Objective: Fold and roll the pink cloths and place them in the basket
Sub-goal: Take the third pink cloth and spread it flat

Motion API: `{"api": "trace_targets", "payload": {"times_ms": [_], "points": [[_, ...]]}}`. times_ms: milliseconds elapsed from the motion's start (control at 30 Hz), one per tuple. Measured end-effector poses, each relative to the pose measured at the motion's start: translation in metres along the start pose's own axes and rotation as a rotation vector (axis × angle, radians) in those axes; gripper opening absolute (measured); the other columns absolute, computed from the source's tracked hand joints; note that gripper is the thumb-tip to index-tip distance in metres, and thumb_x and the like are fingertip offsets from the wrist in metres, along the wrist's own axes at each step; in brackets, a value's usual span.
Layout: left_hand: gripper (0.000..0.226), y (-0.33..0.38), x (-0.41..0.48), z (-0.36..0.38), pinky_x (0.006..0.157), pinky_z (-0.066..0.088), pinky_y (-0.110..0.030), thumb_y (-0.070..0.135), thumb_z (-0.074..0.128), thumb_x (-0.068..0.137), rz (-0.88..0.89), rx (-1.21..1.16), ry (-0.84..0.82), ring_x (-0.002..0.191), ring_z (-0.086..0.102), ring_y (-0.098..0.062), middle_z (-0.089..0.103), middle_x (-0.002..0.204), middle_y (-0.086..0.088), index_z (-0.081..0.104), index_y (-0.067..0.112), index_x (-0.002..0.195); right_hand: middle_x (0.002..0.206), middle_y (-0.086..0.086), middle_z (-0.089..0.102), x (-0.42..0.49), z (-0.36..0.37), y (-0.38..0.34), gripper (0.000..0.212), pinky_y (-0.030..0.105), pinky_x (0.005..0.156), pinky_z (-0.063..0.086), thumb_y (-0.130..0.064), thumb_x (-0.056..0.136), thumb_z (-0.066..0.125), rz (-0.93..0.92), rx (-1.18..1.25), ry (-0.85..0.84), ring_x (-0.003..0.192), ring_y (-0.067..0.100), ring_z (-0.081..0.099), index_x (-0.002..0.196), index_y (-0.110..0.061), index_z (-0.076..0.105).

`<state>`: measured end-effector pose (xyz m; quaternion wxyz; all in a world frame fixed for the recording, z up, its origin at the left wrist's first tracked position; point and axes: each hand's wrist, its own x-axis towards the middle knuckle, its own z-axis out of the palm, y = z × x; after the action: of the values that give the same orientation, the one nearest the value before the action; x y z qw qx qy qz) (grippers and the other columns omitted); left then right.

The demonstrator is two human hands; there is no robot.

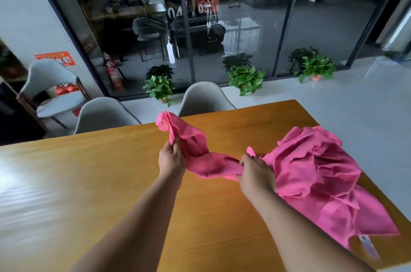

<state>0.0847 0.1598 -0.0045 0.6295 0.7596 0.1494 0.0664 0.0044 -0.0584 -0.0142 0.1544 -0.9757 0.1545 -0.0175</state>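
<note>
We hold one crumpled pink cloth (209, 160) stretched between both hands over the long wooden bench (100, 171). Our left grip (171, 159) is clenched on one end, and a corner of the cloth stands up past the fingers. Our right grip (255, 173) is clenched on the other end. Just beside the right grip, a heap of crumpled pink cloths (322, 178) lies on the bench near its right edge. Two grey shell chairs (104, 116) stand behind the bench.

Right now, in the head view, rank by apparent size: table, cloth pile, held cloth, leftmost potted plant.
1. table
2. cloth pile
3. held cloth
4. leftmost potted plant, which stands farther from the camera, so only its apparent size ranks last.
</note>
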Motion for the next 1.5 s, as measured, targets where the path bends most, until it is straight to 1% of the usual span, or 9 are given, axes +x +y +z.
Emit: {"api": "trace_targets", "payload": {"times_ms": [133,300,400,633,833,933,1067,1333,1500], "points": [[0.041,0.004,0.005,-0.030,0.063,0.045,-0.036,0.050,0.050,0.107,-0.016,-0.084,-0.035,0.069,0.054,-0.017,0.063,0.071,0.005,0.068,0.019,0.086,0.080,-0.013,0.067,-0.015,0.002,-0.076,0.025,0.026,0.054,0.040,-0.042,0.087,0.076,-0.007,0.451,-0.132,0.070,0.009,0.062,0.096,-0.030,0.057],[0.047,0.009,0.004,-0.059,0.068,0.048,-0.040,0.052,0.051,0.105,-0.002,-0.162,-0.136,0.071,0.059,-0.023,0.067,0.076,-0.003,0.066,0.011,0.089,0.108,-0.007,0.070,-0.026,0.013,-0.141,0.063,0.028,0.078,0.054,-0.037,0.082,0.085,-0.045,0.904,-0.191,0.097,0.018,0.069,0.135,-0.037,0.051],[0.045,0.013,-0.001,-0.070,0.091,0.061,-0.047,0.051,0.053,0.106,-0.033,-0.245,-0.277,0.102,0.076,-0.031,0.079,0.105,-0.011,0.074,0.011,0.110,0.123,-0.018,0.068,-0.030,0.022,-0.154,0.087,0.028,0.093,0.057,-0.039,0.083,0.085,-0.123,0.889,-0.238,0.107,0.007,0.067,0.154,-0.047,0.036],[0.050,0.008,-0.014,-0.083,0.090,0.058,-0.039,0.055,0.048,0.107,-0.052,-0.218,-0.522,0.094,0.070,-0.018,0.075,0.102,-0.004,0.074,0.012,0.114,0.093,-0.015,0.072,-0.031,0.024,-0.158,0.020,0.018,0.067,0.045,-0.026,0.099,0.065,-0.045,0.634,-0.042,0.087,0.014,0.066,0.116,-0.034,0.071],[0.031,-0.039,-0.004,-0.064,0.095,0.053,-0.037,0.040,0.052,0.107,0.030,0.249,-0.309,0.113,0.068,-0.018,0.071,0.128,0.000,0.065,0.026,0.133,0.106,-0.008,0.077,-0.012,0.002,-0.125,0.014,0.028,0.072,0.039,-0.038,0.100,0.067,0.086,0.655,0.168,0.090,0.015,0.062,0.109,-0.029,0.073],[0.056,-0.065,-0.002,-0.045,0.088,0.057,-0.038,0.031,0.062,0.095,-0.103,0.576,-0.386,0.110,0.066,-0.027,0.059,0.139,-0.009,0.048,0.023,0.149,0.109,-0.007,0.077,0.001,-0.021,-0.098,0.016,0.030,0.074,0.041,-0.039,0.100,0.067,0.103,0.612,0.257,0.099,0.021,0.066,0.111,-0.029,0.072],[0.070,-0.070,-0.026,-0.005,0.064,0.053,-0.029,0.028,0.075,0.086,-0.128,0.672,-0.706,0.079,0.062,-0.011,0.062,0.110,0.003,0.043,0.020,0.148,0.106,-0.007,0.077,0.022,-0.052,-0.051,0.017,0.034,0.076,0.049,-0.038,0.099,0.067,0.128,0.589,0.363,0.096,0.019,0.068,0.112,-0.028,0.072],[0.139,-0.054,-0.051,0.099,0.097,0.049,-0.037,0.045,0.087,0.078,-0.156,0.521,-0.622,0.134,0.057,-0.033,0.048,0.158,-0.006,-0.019,0.022,0.164,0.092,-0.005,0.071,0.069,-0.093,0.060,0.022,0.033,0.071,0.039,-0.043,0.100,0.066,0.238,0.541,0.488,0.090,0.023,0.064,0.104,-0.022,0.072],[0.115,-0.060,-0.072,0.154,0.093,0.056,-0.039,0.040,0.088,0.069,-0.244,0.587,-0.663,0.118,0.065,-0.028,0.062,0.137,-0.004,0.021,0.021,0.161,0.108,0.001,0.075,0.095,-0.081,0.115,0.027,0.030,0.073,0.039,-0.044,0.100,0.065,0.279,0.477,0.345,0.097,0.025,0.067,0.112,-0.021,0.071]]}}
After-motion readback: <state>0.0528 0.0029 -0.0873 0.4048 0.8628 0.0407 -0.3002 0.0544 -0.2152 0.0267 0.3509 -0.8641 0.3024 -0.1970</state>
